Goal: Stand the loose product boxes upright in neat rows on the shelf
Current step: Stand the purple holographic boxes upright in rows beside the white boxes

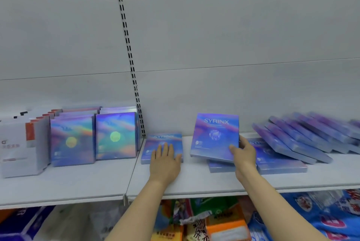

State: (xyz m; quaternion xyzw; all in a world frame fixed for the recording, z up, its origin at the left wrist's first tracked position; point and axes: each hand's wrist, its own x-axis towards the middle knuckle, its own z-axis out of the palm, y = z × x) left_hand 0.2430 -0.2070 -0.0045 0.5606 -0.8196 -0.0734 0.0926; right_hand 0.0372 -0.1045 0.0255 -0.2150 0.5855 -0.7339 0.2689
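Purple SYRINX box point(214, 136) tilted upright on shelf point(194, 184), another box point(155, 148) flat

Shelf point(194, 180): pale grey-white, as is the back panel point(233, 36).
Lifted SYRINX box point(214, 135): blue-to-violet gradient, pink streaks, white lettering, pale round emblem.
Flat box point(155, 143): same blue-violet print.
Leaning boxes point(292, 139): violet-blue, lighter edges.
Upright boxes point(116, 135): holographic rainbow sheen with a yellow-green disc.
White boxes point(19, 147) at far left: red-orange accents.
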